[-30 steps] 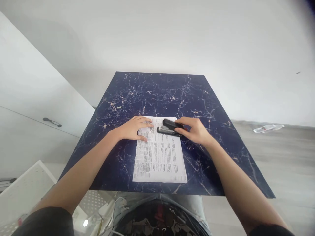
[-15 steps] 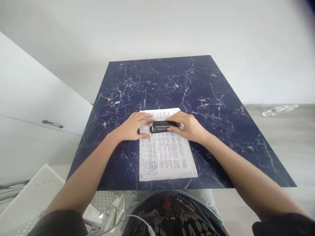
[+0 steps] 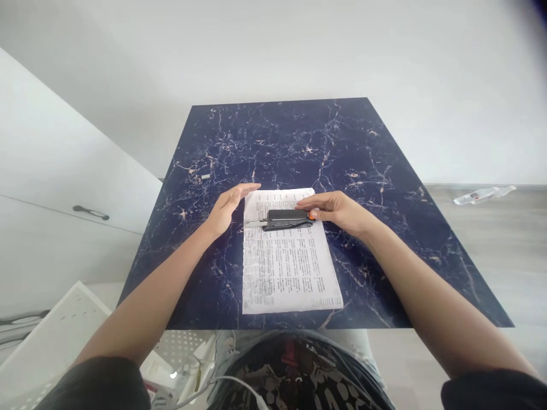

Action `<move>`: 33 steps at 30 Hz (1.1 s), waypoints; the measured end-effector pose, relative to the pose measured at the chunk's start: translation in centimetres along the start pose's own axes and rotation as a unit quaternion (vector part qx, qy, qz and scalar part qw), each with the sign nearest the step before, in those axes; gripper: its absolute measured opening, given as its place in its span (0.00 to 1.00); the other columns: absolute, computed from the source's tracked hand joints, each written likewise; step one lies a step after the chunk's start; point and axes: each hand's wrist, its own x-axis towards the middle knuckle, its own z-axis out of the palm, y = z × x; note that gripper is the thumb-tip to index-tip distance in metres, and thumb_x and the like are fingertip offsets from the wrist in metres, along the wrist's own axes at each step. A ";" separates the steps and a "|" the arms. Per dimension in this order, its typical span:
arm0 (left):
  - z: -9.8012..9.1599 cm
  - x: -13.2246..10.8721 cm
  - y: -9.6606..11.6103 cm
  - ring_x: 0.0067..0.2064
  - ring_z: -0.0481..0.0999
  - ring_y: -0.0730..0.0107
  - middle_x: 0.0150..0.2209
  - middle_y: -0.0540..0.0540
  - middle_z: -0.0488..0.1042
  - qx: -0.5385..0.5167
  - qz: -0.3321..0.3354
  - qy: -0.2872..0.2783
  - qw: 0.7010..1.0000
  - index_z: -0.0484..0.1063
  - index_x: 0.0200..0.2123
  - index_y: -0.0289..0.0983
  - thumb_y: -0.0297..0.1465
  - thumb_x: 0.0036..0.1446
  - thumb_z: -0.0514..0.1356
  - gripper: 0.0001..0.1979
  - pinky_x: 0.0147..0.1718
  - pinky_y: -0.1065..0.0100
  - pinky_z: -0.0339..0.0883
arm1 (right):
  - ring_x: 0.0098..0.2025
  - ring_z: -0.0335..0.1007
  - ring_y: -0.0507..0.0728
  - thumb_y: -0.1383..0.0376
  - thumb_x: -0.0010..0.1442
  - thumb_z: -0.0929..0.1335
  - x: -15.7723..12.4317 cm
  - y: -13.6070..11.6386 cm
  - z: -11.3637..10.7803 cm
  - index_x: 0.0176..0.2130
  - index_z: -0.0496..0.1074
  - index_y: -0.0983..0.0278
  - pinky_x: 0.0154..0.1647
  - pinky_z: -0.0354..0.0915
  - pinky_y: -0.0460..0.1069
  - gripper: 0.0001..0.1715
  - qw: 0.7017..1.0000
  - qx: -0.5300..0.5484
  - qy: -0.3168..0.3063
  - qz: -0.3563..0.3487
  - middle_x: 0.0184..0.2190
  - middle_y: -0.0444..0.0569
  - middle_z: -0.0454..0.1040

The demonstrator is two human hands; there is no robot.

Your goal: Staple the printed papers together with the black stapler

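Your right grip [image 3: 337,209] touches the stapler [image 3: 285,218] lying across the printed sheet [image 3: 290,267] on the worktop [image 3: 299,142]; your left grip [image 3: 226,205] hovers beside it, fingers straight.

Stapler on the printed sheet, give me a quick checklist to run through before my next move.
1. Black stapler lies flat across the top of the printed white paper sheet: ok.
2. Sheet fully on the dark blue marbled table, no overhang: ok.
3. Left hand pressing the sheet down: not ok, it is open beside the top left corner, off the sheet.
4. Right hand gripping the stapler: cannot tell, fingertips meet its orange rear end.
5. Sheet edge inside the stapler's mouth: cannot tell.
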 end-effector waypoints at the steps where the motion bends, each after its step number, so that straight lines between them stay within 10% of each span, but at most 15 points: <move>1: 0.1 0.0 0.0 0.69 0.74 0.53 0.64 0.43 0.79 -0.014 -0.003 0.012 1.000 0.81 0.60 0.46 0.55 0.76 0.51 0.28 0.74 0.48 0.59 | 0.59 0.80 0.64 0.54 0.62 0.78 -0.1 -0.3 0.3 0.57 0.83 0.53 0.63 0.75 0.67 0.24 1.000 -0.015 -0.003 -0.018 0.56 0.51 0.84; 4: 0.7 0.0 0.1 0.68 0.75 0.54 0.62 0.43 0.80 -0.036 -0.009 0.016 0.999 0.82 0.58 0.45 0.55 0.76 0.51 0.28 0.74 0.48 0.60 | 0.60 0.80 0.64 0.53 0.61 0.78 -0.4 -1.2 1.6 0.62 0.80 0.55 0.63 0.74 0.64 0.31 0.989 -0.125 -0.005 -0.077 0.58 0.51 0.82; 9: 2.3 -0.3 0.5 0.67 0.75 0.55 0.61 0.43 0.80 -0.104 -0.030 0.064 0.992 0.83 0.53 0.43 0.52 0.75 0.55 0.23 0.73 0.49 0.62 | 0.38 0.83 0.58 0.58 0.64 0.76 -0.9 -2.0 3.9 0.51 0.85 0.54 0.44 0.80 0.58 0.15 0.946 -0.284 0.094 -0.125 0.43 0.45 0.87; 13: 3.1 -0.4 0.9 0.66 0.77 0.51 0.62 0.41 0.79 -0.203 -0.074 0.051 0.975 0.81 0.53 0.43 0.48 0.73 0.60 0.19 0.70 0.47 0.68 | 0.58 0.81 0.65 0.64 0.70 0.72 -1.4 -2.3 3.9 0.58 0.82 0.49 0.60 0.77 0.67 0.19 0.885 -0.341 0.196 -0.249 0.55 0.44 0.84; 23: 2.9 -0.5 0.8 0.58 0.84 0.57 0.55 0.39 0.84 -0.260 -0.177 0.021 0.949 0.82 0.49 0.37 0.36 0.68 0.68 0.11 0.64 0.57 0.76 | 0.60 0.80 0.62 0.68 0.73 0.69 -2.5 -3.7 4.1 0.63 0.76 0.39 0.67 0.76 0.64 0.28 0.881 -0.412 -0.008 -0.233 0.58 0.35 0.82; 30: 2.2 -0.2 1.2 0.61 0.82 0.54 0.54 0.39 0.84 -0.271 -0.139 0.080 0.949 0.82 0.50 0.36 0.30 0.72 0.63 0.09 0.69 0.53 0.72 | 0.53 0.81 0.65 0.68 0.68 0.73 -2.0 -2.8 4.3 0.58 0.81 0.44 0.57 0.77 0.67 0.23 0.843 -0.403 0.200 -0.296 0.53 0.42 0.85; 33: 1.8 -0.1 1.5 0.60 0.83 0.58 0.54 0.39 0.84 -0.287 -0.129 0.122 0.941 0.82 0.49 0.34 0.27 0.72 0.61 0.09 0.68 0.57 0.73 | 0.46 0.81 0.64 0.65 0.64 0.76 -1.8 -3.2 4.6 0.51 0.84 0.52 0.50 0.78 0.65 0.16 0.867 -0.337 0.296 -0.219 0.47 0.47 0.85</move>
